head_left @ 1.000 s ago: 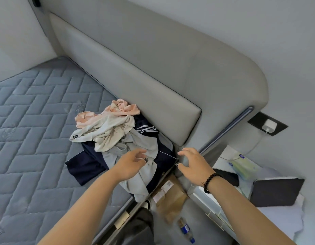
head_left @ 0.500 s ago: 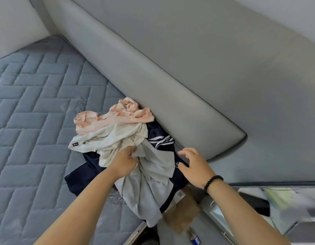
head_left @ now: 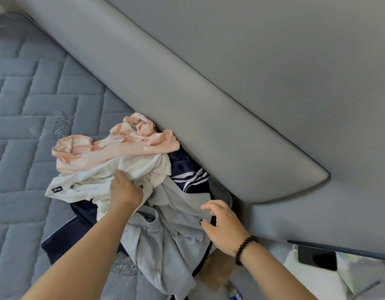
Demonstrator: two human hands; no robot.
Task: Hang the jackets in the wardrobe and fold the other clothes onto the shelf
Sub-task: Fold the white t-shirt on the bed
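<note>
Pile of clothes (head_left: pixel 131 180) on bed (head_left: pixel 36 105), right beside headboard (head_left: pixel 209 105). Left hand (head_left: pixel 125 192) grabs cream shirt (head_left: pixel 96 182). Right hand (head_left: pixel 224 224) loose, fingers spread over grey shirt (head_left: pixel 176 230), holds nothing. Clothes soft, light, floppy, tangled; best grab by collar or shoulders.

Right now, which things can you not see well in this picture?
- Navy garment, head view: mostly buried under the other clothes.
- Left hand fingers: tucked into the cream shirt.
- Bottle: blurred, cut by the bottom edge.
- Wardrobe and shelf: not in view.
</note>
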